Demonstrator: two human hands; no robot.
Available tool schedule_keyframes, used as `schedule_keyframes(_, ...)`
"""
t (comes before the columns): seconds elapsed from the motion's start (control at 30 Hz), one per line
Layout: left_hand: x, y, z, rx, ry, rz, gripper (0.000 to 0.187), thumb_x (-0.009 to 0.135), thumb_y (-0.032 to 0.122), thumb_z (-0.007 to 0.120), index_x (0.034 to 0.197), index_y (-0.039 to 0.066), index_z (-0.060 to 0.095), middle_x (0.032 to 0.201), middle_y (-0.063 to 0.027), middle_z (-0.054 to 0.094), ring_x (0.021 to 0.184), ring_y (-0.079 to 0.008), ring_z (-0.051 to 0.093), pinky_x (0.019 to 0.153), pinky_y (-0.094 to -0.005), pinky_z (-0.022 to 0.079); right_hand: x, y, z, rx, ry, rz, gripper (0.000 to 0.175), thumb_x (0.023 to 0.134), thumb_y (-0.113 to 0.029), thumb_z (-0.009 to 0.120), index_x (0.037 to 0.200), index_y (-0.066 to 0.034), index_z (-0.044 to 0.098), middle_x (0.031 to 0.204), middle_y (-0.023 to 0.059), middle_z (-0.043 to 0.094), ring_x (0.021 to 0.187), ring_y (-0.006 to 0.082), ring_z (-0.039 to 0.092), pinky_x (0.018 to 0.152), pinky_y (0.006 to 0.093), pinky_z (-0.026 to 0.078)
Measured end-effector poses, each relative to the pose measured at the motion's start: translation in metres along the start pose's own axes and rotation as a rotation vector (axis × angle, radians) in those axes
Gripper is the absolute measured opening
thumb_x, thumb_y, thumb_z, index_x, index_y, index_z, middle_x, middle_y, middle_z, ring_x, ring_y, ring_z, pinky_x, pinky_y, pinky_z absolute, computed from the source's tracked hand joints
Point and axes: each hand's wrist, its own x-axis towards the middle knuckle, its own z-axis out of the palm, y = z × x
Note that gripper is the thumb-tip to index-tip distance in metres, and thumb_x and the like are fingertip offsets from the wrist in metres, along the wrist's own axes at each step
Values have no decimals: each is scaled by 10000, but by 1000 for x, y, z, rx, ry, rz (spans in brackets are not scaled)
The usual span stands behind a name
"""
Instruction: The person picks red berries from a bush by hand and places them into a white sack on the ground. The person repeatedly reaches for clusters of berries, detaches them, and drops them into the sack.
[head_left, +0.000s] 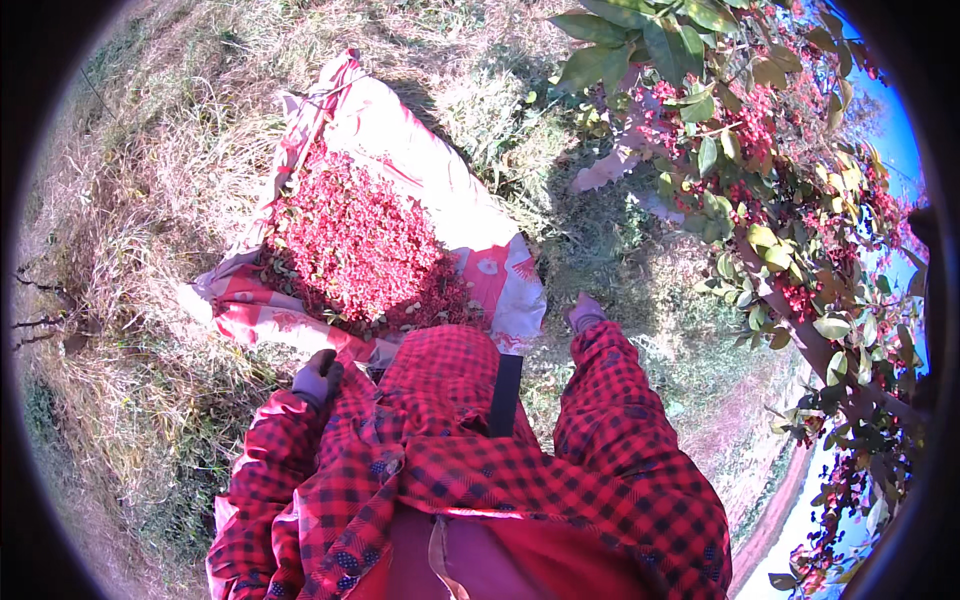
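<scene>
A heap of small red berries (367, 240), mixed with leaves, lies before me on a red-and-white patterned cloth (420, 135) spread on the grass. The cloth's left side is bunched up along the heap. My left hand (318, 377), dark about the fingers, is by the near edge of the cloth, close to my checked jacket; whether it touches either is unclear. Off the cloth's right corner, my right hand (585, 309) reaches out low over the grass. Its fingers are small and blurred, and I cannot make out anything in them.
Branches with red berry clusters (750, 127) and green leaves (675, 45) fill the right side, with a thick limb (795, 330) among them. Dry grass (150, 210) surrounds the cloth. Bare dark twigs (41, 322) stick out at far left. A black flat strip (506, 396) lies against my jacket (450, 390).
</scene>
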Motion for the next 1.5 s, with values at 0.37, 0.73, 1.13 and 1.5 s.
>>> schedule_keyframes(0.37,-51,-203,55,-130,58,-173,308,866,194,622,1113,18,566,909,-92,650,809,-157,613,740,-291,497,-11,35,-33,-88,245,-155,864,764,-158,644,1463,-153,136,1464,217,258,1130,400,532,930,445,471)
schedule_keyframes(0.73,-90,-222,98,-18,123,-123,291,879,182,594,1120,19,566,876,-88,656,773,-162,610,725,-299,497,8,32,-62,-97,221,-71,823,722,12,580,1443,-217,258,1512,122,206,1219,358,474,987,405,437)
schedule_keyframes(1.13,-80,-196,177,359,132,-219,305,880,243,590,1094,26,598,930,-150,667,824,-238,662,747,-325,516,192,139,59,-3,284,-232,962,764,-171,639,1480,-123,-1,1433,224,341,1260,364,429,1054,365,348)
schedule_keyframes(1.5,-73,-178,228,335,258,-344,258,867,161,610,1075,11,593,887,-98,656,771,-143,610,712,-287,498,268,83,358,25,-114,-259,885,785,-168,609,1478,-140,60,1403,210,374,1220,373,451,1013,407,384)
